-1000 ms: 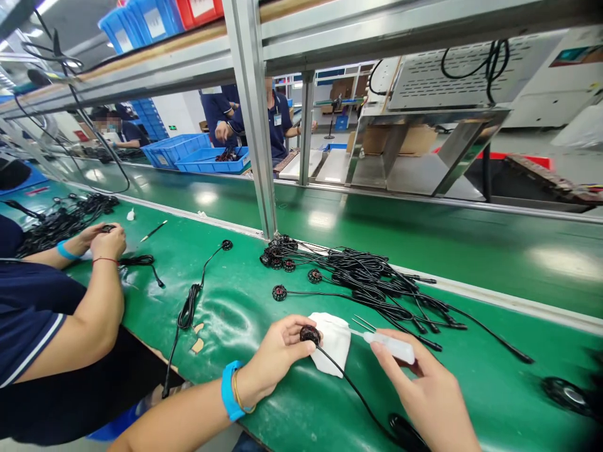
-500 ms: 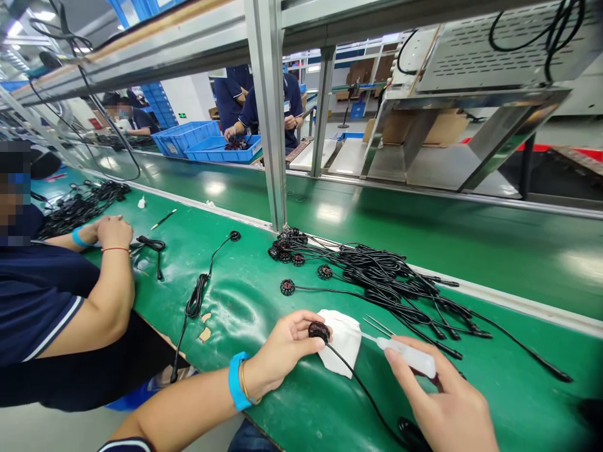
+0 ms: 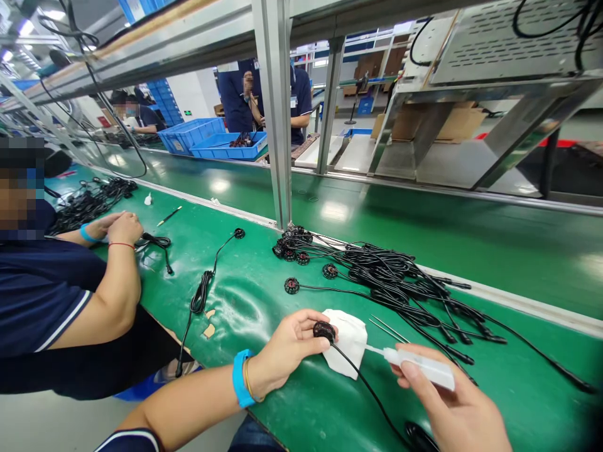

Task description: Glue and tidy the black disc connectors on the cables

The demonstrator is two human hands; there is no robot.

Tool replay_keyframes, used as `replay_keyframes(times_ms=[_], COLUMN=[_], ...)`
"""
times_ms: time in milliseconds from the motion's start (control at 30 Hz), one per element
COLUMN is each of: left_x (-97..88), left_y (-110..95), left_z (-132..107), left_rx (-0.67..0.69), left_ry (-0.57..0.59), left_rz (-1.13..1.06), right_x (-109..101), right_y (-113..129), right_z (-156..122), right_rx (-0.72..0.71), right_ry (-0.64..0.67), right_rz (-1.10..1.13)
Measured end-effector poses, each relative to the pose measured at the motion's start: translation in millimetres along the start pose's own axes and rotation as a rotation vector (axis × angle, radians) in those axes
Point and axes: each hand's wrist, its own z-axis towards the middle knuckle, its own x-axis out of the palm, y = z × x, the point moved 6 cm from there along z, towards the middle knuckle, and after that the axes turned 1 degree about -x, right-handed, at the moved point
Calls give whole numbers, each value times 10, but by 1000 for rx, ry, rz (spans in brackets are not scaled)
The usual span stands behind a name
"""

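On my feed, the left hand (image 3: 287, 345) pinches a small round black part (image 3: 324, 329) between thumb and fingertips, just over a white cloth (image 3: 351, 345) on the green bench (image 3: 235, 301). The right hand (image 3: 452, 408), cut off by the bottom edge, curls shut around a white squeeze bottle (image 3: 419, 367). Its tip seems to touch the cloth, though white blurs into white. Tangled black cables (image 3: 400, 282) lie beyond.

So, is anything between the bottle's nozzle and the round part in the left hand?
Nothing visible blocks it. The right hand points the bottle at the round part pinched by the left hand; only the white cloth lies flat beneath the gap.
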Motion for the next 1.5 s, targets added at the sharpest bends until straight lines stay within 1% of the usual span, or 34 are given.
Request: replay_keyframes(times_ms=[133, 267, 500, 567, 700, 733, 800, 900, 967, 1033, 1100, 1200, 1267, 1333, 1400, 1433, 1500], left_x=[12, 18, -8, -7, 3, 3, -1, -7, -13, -23, -29, -23, -11, -1, 16, 28, 50], left_y=[-2, -7, 22, 21, 7, 3, -4, -1, 4, 5, 8, 18, 20, 15, 15, 19, 36], left_z=[-4, -7, 5, 7, 8, 8, 9, 8, 6, 3, 0, -6, -13, -22, -34, -40, -51], left_rx=[-18, -16, -18, -17, -11, -8, 2, 4, 3, 8, 11, 1, -6, -5, -7, -11, -24], left_ry=[-6, -7, -13, -12, -5, -6, -6, 11, 28, 36, 40, 50, 58, 58, 62, 68, 81], left_rz=[-12, -12, 12, 5, 13, 20, 36, 57, 65, 75, 82, 67, 56, 54, 47, 39, 20], right_x=[-19, -6, 66, 26, -202, -248, -276, -179, -71, 32, 105, 146, 136, 115, 124, 156, 283], right_y=[48, 86, 199, 208, 150, 126, 75, 5, -49, -102, -144, -172, -120, 32, 252, 365, 554], right_z=[-13, -28, -100, -106, -17, 28, 126, 240, 276, 285, 278, 248, 207, 121, -18, -100, -268], right_rx=[-77, -140, -197, -199, -134, -110, -72, -62, -82, -144, -250, -423, -524, -632, -738, -791, -892], right_ry=[-24, -15, -7, -19, -84, -78, -22, 90, 139, 162, 147, 80, 17, -69, -140, -149, -103], right_rz=[-111, -172, -240, -255, -280, -278, -255, -217, -248, -336, -456, -617, -675, -669, -592, -538, -446])
